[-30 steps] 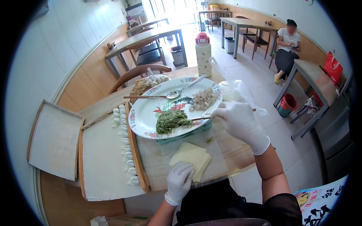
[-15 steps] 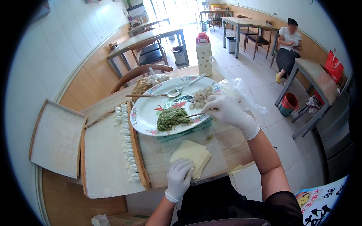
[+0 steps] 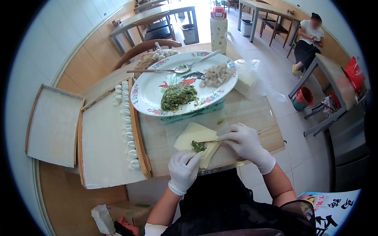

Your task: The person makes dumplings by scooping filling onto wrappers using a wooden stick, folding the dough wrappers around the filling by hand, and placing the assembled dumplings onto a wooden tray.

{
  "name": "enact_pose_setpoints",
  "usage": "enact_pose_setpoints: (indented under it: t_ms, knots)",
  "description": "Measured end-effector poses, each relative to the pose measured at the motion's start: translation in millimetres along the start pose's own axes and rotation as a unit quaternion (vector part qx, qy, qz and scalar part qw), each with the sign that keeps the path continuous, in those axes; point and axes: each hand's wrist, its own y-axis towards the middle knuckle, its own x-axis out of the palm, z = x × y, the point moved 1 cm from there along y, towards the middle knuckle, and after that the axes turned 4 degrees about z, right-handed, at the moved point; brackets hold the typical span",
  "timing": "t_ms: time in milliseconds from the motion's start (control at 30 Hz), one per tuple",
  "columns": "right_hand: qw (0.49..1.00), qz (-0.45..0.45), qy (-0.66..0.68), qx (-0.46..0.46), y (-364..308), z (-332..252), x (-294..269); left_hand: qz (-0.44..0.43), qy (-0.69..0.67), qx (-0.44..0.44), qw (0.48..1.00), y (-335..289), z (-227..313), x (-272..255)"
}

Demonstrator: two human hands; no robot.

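My right hand [image 3: 245, 142], in a white glove, grips a thin stick-like spatula [image 3: 208, 141]. Its tip lies in a dab of green filling [image 3: 199, 146] on the top wonton wrapper [image 3: 189, 135] of a pale yellow, slightly fanned stack. At the wrapper's near left edge, my gloved left hand [image 3: 183, 169] has its fingers closed on the dough. Beyond the stack, a large floral oval plate [image 3: 147, 94] carries a mound of green filling [image 3: 178, 97] and a heap of peeled shrimp-like pieces [image 3: 216, 75]. A metal spoon [image 3: 182, 68] and a brown-handled utensil [image 3: 151, 71] rest across it.
Left of the wrappers, a wood-framed tray [image 3: 106, 145] holds a row of folded wontons [image 3: 129, 136]. Another tray [image 3: 53, 126] is farther left. A bottle [image 3: 219, 31] and plastic bag [image 3: 262, 80] stand behind. A person [image 3: 309, 41] sits at the far right.
My right hand has come from the plate down to the wrapper stack with the spatula, and green filling now lies on the top wrapper. The left hand has shifted slightly; the view has tilted down.
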Motion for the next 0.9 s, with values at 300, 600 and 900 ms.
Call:
enact_pose_setpoints:
  t_ms: [300, 600, 900]
  knots:
    - [0.998, -0.063, -0.010, 0.023, 0, -5, -8, 0.006, 0.031, 0.002, 0.999, -7, 7, -2]
    - [1.000, 0.018, -0.007, 0.013, 15, -10, -13, -0.003, 0.053, -0.016, 0.998, -2, 10, -3]
    - [0.999, -0.022, -0.017, -0.021, 15, -8, -22, -0.061, 0.114, -0.047, 0.991, 10, 23, -12]
